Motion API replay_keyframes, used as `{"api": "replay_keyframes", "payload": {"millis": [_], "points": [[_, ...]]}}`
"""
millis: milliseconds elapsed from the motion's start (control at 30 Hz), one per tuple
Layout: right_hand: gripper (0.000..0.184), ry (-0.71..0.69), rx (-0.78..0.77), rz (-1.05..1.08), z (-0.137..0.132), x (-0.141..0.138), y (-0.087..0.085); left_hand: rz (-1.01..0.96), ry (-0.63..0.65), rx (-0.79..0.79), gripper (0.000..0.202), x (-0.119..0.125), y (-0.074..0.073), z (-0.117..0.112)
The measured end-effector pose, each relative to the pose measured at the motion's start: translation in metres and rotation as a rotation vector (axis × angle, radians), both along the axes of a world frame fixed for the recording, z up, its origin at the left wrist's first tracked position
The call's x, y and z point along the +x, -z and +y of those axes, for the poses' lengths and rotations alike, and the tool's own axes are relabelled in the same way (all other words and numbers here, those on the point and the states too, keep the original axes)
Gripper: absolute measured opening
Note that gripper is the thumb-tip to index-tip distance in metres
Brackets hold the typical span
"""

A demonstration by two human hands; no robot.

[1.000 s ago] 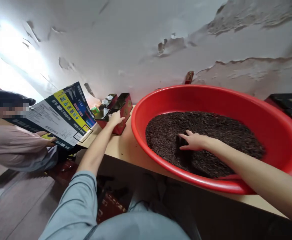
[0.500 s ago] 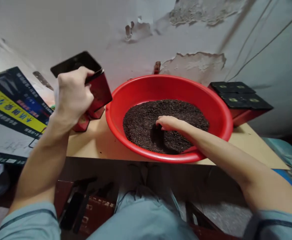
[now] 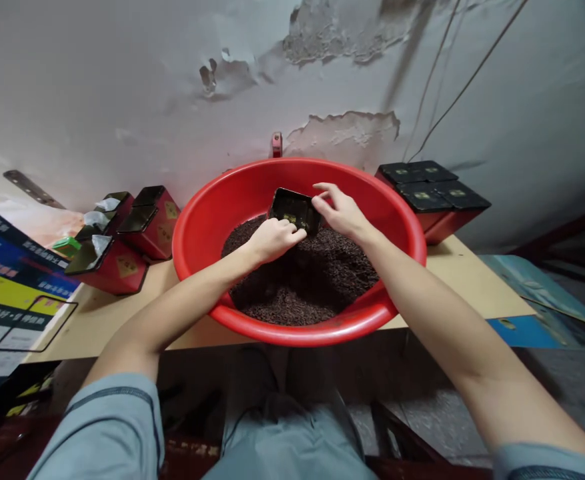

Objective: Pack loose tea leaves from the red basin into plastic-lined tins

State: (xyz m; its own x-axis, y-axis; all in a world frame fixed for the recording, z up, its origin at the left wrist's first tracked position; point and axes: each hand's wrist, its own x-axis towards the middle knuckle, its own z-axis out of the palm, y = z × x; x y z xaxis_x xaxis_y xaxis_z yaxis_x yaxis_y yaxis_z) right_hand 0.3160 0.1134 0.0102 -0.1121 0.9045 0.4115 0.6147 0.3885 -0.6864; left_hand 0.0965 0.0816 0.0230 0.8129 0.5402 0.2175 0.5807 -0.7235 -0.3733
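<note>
A dark square tin [image 3: 297, 208] with a thin pale rim and gold marking is tilted over the large red basin [image 3: 192, 247]. Dark, loose grain-like material [image 3: 282, 307] covers the basin's floor. My left hand [image 3: 275, 240] is closed around the tin's near edge. At the tin's right corner is my right hand [image 3: 342, 212], its index finger stretched out and its thumb close to or touching the rim; the fingers are apart. The tin's sides and lower part are hidden by its angle and my left hand.
Several red tins [image 3: 122, 263] stand left of the basin, some with clear plastic poking out. Black-topped red tins [image 3: 432, 193] are grouped at right. The pale table [image 3: 472, 280] runs along a peeling wall [image 3: 147, 100]. A printed panel [image 3: 2, 293] is at far left.
My left hand has brought the tin from the left side to over the basin. My right hand has risen out of the dark material to the tin. The view has shifted.
</note>
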Motion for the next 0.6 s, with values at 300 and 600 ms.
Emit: {"api": "replay_keyframes", "payload": {"millis": [300, 600], "points": [[0.044, -0.213, 0.098, -0.309, -0.006, -0.022, 0.008, -0.126, -0.205, 0.010, 0.027, -0.007, -0.005, -0.026], [0.046, 0.004, 0.011, -0.441, -0.019, -0.037, 0.001, 0.046, -0.329, -0.129, 0.035, 0.001, -0.017, -0.039]]}}
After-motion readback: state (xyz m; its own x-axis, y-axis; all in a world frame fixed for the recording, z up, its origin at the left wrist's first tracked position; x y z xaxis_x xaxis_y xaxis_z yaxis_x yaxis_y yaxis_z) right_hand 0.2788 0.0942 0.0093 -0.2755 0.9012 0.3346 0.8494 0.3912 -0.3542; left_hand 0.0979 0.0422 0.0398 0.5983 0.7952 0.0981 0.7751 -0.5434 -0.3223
